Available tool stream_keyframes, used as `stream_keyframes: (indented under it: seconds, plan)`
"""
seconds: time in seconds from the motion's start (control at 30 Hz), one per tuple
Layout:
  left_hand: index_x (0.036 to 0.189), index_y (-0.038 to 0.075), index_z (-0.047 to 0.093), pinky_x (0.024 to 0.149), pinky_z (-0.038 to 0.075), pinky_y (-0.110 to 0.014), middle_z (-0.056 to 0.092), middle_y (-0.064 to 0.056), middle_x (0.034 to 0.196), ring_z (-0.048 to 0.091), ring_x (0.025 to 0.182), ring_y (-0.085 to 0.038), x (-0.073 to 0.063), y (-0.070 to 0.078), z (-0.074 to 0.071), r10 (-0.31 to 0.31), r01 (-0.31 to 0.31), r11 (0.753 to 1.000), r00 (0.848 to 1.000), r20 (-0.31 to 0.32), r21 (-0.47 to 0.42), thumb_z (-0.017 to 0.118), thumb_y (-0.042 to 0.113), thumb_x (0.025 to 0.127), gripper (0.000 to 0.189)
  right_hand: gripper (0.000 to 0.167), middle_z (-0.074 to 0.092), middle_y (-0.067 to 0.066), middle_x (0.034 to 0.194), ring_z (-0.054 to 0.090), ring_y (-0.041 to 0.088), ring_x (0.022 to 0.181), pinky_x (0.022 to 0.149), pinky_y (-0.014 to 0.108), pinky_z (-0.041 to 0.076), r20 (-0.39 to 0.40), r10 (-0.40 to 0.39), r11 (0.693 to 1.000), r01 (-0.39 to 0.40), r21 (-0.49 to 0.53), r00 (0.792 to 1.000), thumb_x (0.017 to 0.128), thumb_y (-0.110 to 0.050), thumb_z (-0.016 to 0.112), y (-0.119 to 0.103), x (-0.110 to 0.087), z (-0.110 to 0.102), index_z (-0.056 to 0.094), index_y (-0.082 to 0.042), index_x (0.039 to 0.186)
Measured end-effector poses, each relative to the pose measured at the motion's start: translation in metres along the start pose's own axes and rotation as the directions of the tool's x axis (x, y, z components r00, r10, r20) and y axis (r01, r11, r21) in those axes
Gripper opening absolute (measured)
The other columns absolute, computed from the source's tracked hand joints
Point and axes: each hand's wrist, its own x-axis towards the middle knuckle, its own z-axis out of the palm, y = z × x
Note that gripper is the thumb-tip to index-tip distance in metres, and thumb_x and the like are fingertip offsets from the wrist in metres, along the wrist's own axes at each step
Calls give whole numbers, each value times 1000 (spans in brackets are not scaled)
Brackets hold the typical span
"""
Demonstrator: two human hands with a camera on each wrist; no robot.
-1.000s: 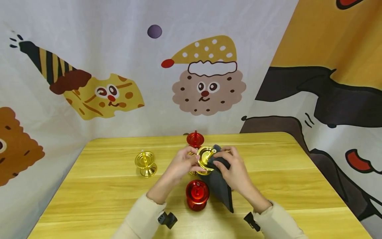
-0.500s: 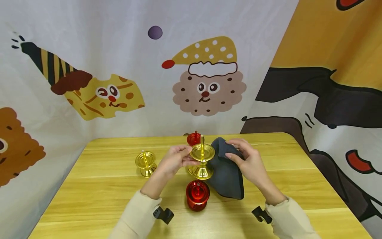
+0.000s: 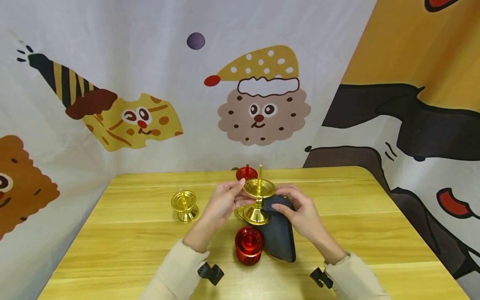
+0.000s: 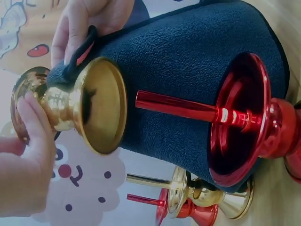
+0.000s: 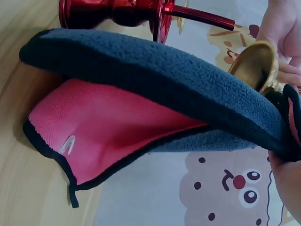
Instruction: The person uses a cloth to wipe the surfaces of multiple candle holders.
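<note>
My left hand [image 3: 219, 202] holds a gold candlestick [image 3: 256, 216] upright by its dish, thumb at the rim and fingers below, over the middle of the table. My right hand [image 3: 303, 211] pinches a folded dark blue-grey cloth [image 3: 281, 235] against the right side of the candlestick's stem. In the left wrist view the cloth [image 4: 183, 52] wraps in at the narrow waist above the flared base [image 4: 106, 108]. Its pink underside [image 5: 103, 122] shows in the right wrist view, hanging in a loose fold. Part of the stem is hidden by cloth and fingers.
A red candlestick [image 3: 249, 246] stands in front of the hands, close to the hanging cloth. Another red one [image 3: 243, 173] is behind. One gold candlestick [image 3: 184, 204] stands to the left, and a further gold one [image 4: 178, 190] is partly hidden behind the held one.
The candlestick has gone from tilted, with cloth at its dish, to upright. The right hand drew the cloth away rightward, then brought it back in to the stem.
</note>
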Motion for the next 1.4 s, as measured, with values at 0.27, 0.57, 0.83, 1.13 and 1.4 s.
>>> stream_keyframes:
  seconds: [0.27,0.57,0.83,1.13,1.4]
  plan:
    - [118,-9,53,92,43,-45,55,-21,115,54,106,-32,0,-7,3,40,-36,962,999,-10,269,38,35,98,51,24,54,20,108,56,14,101,77,18,49,-68,97,995,-96,24,993,77,14,63,-1,2,-2,58,7,99]
    - [131,0,45,81,51,-35,52,-15,123,52,108,-31,-3,-14,1,50,-151,898,968,245,413,72,4,77,61,27,53,20,110,56,6,97,76,17,49,-108,164,986,-161,33,981,78,11,64,-2,4,-5,58,9,104]
    - [134,-1,40,80,52,-34,57,-22,114,59,97,-25,-5,-14,3,25,-97,933,978,207,347,72,5,77,65,30,55,21,110,57,10,96,78,17,49,-83,146,989,-145,15,986,79,11,63,-1,5,-7,60,8,108]
    - [131,3,45,84,50,-37,59,-17,112,56,102,-28,-7,-12,2,28,-115,878,982,189,464,78,8,72,68,28,58,16,106,58,14,93,77,18,50,-110,174,982,-181,-60,979,78,9,66,-4,6,-2,63,3,105]
    - [127,2,45,70,54,-30,58,-11,106,59,94,-26,-8,-15,13,96,-150,730,988,117,667,81,22,69,72,30,58,7,101,58,22,94,76,37,53,-76,-47,928,16,-372,996,71,8,72,-12,10,14,68,-3,98]
